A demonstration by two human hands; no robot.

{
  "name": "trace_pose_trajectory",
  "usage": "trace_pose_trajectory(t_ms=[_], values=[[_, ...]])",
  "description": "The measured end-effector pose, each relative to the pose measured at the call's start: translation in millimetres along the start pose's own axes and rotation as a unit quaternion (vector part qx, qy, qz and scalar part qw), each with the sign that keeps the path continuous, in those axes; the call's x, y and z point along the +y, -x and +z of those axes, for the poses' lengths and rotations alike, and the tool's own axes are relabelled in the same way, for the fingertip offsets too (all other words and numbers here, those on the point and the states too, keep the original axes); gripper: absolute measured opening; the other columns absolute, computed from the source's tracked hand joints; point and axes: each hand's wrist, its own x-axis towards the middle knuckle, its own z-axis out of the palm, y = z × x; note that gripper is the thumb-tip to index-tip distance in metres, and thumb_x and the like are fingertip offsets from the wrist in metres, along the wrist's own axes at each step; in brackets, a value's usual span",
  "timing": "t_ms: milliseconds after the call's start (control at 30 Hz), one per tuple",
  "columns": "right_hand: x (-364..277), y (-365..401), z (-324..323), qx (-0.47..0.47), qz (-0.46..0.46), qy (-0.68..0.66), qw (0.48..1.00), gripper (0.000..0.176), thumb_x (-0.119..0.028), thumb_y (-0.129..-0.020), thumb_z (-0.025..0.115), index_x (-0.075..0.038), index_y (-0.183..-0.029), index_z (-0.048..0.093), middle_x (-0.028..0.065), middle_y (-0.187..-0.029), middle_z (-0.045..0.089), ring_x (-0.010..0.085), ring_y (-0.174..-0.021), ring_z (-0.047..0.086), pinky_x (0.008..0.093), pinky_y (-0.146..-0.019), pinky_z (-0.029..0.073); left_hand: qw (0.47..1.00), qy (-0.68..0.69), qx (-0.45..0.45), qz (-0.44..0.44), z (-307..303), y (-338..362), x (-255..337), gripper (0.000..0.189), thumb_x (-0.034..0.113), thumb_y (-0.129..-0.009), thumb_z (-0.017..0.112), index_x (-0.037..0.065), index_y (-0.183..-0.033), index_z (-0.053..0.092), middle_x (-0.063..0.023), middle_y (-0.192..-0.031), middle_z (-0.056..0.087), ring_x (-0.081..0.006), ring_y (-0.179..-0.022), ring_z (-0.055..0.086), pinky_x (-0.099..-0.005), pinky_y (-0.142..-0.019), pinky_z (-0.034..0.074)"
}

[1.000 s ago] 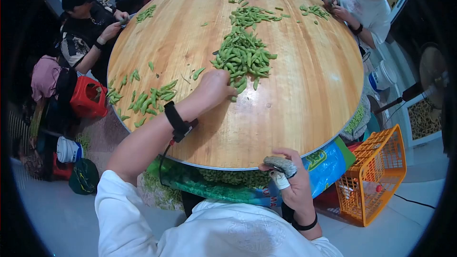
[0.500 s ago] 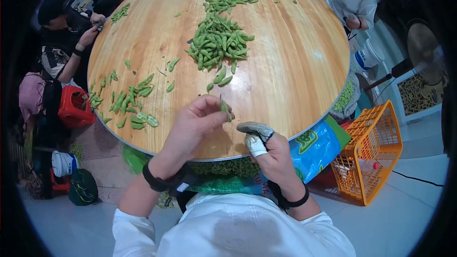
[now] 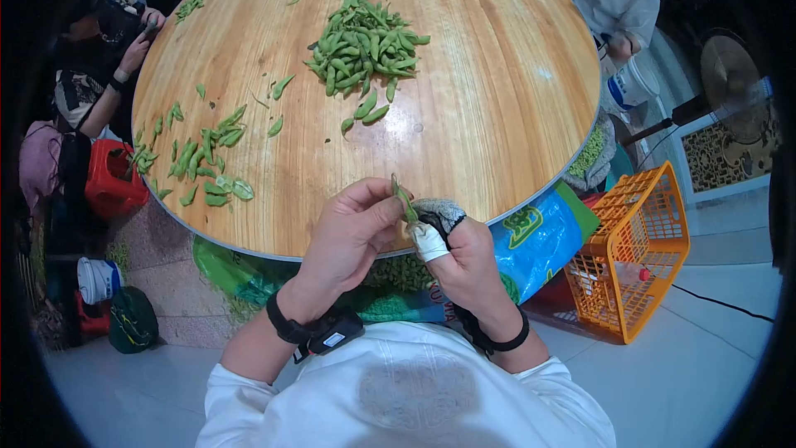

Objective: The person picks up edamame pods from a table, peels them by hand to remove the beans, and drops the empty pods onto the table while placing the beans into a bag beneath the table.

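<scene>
My left hand (image 3: 352, 228) pinches a green edamame pod (image 3: 404, 201) between thumb and fingers, just over the table's near edge. Against the pod's lower end press the thumb and a finger of my right hand (image 3: 469, 259). White wrapping covers that thumb, and a grey knitted cover sits on the finger. Farther out on the round wooden table (image 3: 489, 116) lies a large heap of edamame pods (image 3: 365, 46). A smaller scatter of pods (image 3: 203, 149) spreads to the left. Below the edge, shelled beans (image 3: 402, 272) show in a bag, partly hidden by my hands.
An orange plastic crate (image 3: 638, 253) stands on the floor at right, beside a blue and green bag (image 3: 539, 228). Two white buckets (image 3: 634, 83) and a red stool (image 3: 114, 178) stand around the table. Other people sit at the left and far right. A fan (image 3: 734, 75) is at right.
My hands have come together, and the right thumb and finger have closed on the pod that the left holds. The view has shifted slightly, moving the table up and left.
</scene>
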Motion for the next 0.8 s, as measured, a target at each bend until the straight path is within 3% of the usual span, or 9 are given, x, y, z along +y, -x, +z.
trace_pose_trajectory(t_ms=[100,200,400,733,800], values=[[3,4,0,-0.025,0.034,-0.05,0.998,0.018,-0.007,-0.085,0.053,0.003,-0.1,0.056,0.0176,-0.075,0.059,0.0298,-0.067,0.06,0.0344,-0.061,0.046,0.998,0.037,-0.045,-0.003,-14,-5,-1,0.009,0.007,-0.086,0.06,0.005,-0.094,0.056,-0.0024,-0.084,0.061,-0.003,-0.061,0.049,-0.0161,-0.048,0.036],[5,7,0,-0.04,0.054,-0.059,0.996,0.019,-0.006,-0.085,0.05,0.003,-0.101,0.055,0.0186,-0.077,0.058,0.0319,-0.07,0.059,0.0353,-0.063,0.045,1.0,0.012,-0.029,-0.001,-11,-3,-3,0.009,0.011,-0.088,0.059,0.005,-0.094,0.057,0.0016,-0.078,0.054,-0.0039,-0.058,0.041,-0.0172,-0.049,0.032],[0,6,2,-0.029,-0.018,0.008,0.999,0.022,-0.004,-0.083,0.048,0.004,-0.102,0.053,0.0228,-0.084,0.057,0.0389,-0.077,0.057,0.039,-0.068,0.045,0.998,0.046,-0.021,0.028,-8,-2,-12,0.007,0.009,-0.087,0.059,0.007,-0.093,0.056,-0.0006,-0.083,0.057,-0.0051,-0.059,0.045,-0.0175,-0.049,0.033],[3,11,-1,-0.032,-0.009,0.053,0.998,0.025,-0.003,-0.081,0.048,0.006,-0.104,0.053,0.0247,-0.084,0.058,0.041,-0.078,0.058,0.0406,-0.067,0.045,0.998,0.028,-0.012,0.061,-4,3,-17,0.01,0.004,-0.085,0.06,0.007,-0.093,0.055,-0.0008,-0.088,0.058,-0.0052,-0.064,0.047,-0.0175,-0.051,0.034],[8,12,-1,-0.007,0.014,0.028,0.999,0.022,-0.005,-0.082,0.05,0.005,-0.102,0.055,0.0226,-0.076,0.056,0.0382,-0.069,0.058,0.0389,-0.063,0.045,0.983,-0.121,-0.002,0.134,0,6,-13,0.014,-0.002,-0.081,0.061,0.005,-0.093,0.057,0.0006,-0.082,0.057,-0.0053,-0.071,0.054,-0.0173,-0.06,0.043]])
